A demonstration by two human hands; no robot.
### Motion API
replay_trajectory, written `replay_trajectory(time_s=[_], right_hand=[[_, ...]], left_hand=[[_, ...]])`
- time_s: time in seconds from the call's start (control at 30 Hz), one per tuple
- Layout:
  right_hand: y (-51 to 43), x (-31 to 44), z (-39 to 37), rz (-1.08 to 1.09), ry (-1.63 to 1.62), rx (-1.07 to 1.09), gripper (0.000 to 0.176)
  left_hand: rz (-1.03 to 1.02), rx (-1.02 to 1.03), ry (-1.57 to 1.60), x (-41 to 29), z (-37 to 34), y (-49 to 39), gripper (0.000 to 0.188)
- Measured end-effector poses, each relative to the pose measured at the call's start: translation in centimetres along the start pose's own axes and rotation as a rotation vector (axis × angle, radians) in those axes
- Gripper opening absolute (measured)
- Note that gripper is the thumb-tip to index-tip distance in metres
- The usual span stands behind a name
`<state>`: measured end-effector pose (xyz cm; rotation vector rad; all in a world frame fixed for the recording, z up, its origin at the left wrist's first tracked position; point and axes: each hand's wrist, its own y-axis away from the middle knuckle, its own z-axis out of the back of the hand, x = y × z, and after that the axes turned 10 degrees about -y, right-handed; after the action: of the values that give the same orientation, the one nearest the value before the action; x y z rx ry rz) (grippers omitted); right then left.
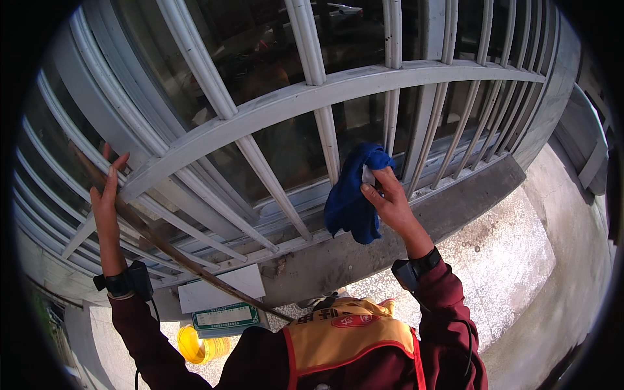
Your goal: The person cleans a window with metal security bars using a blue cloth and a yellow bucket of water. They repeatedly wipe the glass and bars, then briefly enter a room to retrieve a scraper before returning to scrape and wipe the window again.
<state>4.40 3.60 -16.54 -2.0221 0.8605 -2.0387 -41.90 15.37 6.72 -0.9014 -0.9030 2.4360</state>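
My right hand [390, 202] grips a bunched blue cloth [348, 204], which lies against the lower part of a vertical bar of the white metal window grille [365, 78]. Part of the cloth hangs below the fingers over the sill. My left hand [105, 204] is raised at the far left of the grille, beside its curved horizontal rail [268, 109]. Its fingers look spread around a long wooden pole [195, 268] that leans across the bars there; whether they close on pole or rail is hard to make out.
Dark window glass [282, 151] lies behind the bars. A concrete ledge [312, 268] runs under the grille. Below stand a yellow bucket [202, 343], a white board [222, 287] and a green-bordered sign [226, 316] bearing writing. Speckled paving [492, 263] spreads to the right.
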Motion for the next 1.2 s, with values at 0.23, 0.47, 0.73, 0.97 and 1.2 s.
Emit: replay_trajectory(time_s=[0.23,0.47,0.73,0.97,1.2], right_hand=[[-7.6,-8.5,-3.9,0.221,0.601,-0.029,0.035],[-9.0,-10.4,-6.8,0.143,0.908,-0.147,0.074],[-9.2,-14.0,-6.3,0.397,0.806,-0.338,0.059],[-8.6,-13.4,-7.2,0.172,0.735,-0.274,0.071],[-8.7,-13.3,-7.6,0.317,0.83,-0.328,0.064]], left_hand=[[-0.008,-0.005,-0.088,0.4,0.1,-0.1,0.051],[-0.043,-0.011,-0.364,1.9,0.1,-0.2,0.057],[-0.002,-0.012,-0.253,2.0,0.8,0.3,0.05],[0.099,-0.078,-0.132,4.9,1.7,0.5,0.062],[0.032,-0.134,-0.302,9.9,3.6,0.4,0.063]])
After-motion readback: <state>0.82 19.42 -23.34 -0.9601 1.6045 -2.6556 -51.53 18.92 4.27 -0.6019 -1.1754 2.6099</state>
